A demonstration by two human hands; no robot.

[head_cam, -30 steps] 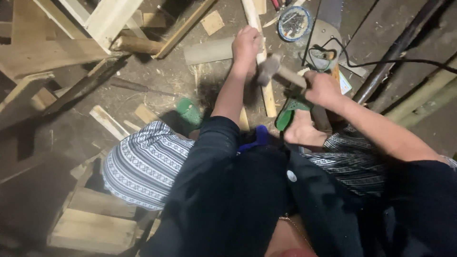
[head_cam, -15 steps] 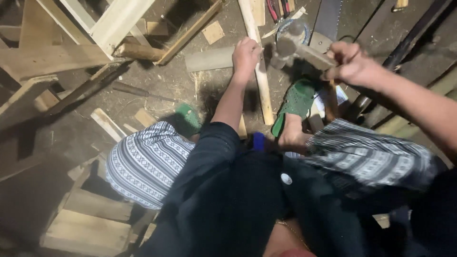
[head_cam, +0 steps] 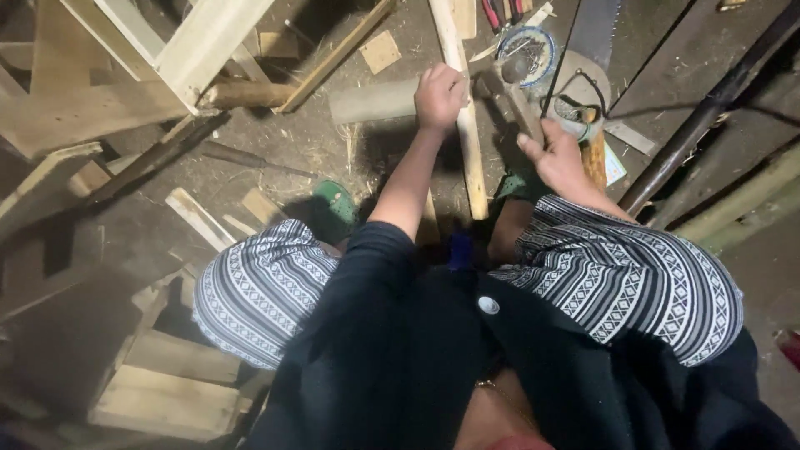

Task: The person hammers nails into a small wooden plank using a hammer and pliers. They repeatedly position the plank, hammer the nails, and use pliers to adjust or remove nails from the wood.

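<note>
My left hand (head_cam: 439, 94) grips a long pale wooden stick (head_cam: 468, 162) that lies on the dirt floor, running away from me between my knees. My right hand (head_cam: 557, 160) is closed on the handle of a hammer (head_cam: 510, 104). The hammer head sits low, just right of the stick and close to my left hand. A short round wooden log (head_cam: 371, 100) lies crosswise under or beside the stick, to the left of that hand. My feet wear green sandals (head_cam: 336, 200).
A round tin of nails (head_cam: 525, 52), a saw blade (head_cam: 596, 29) and red-handled pliers (head_cam: 500, 12) lie beyond the hammer. A pale wooden frame (head_cam: 196, 42) stands at the upper left. Stacked boards (head_cam: 167, 392) sit at the lower left, and a dark pipe (head_cam: 708, 108) slants on the right.
My right hand swung the hammer up and to the right, then brought it back down beside the stick. My left hand stayed on the stick.
</note>
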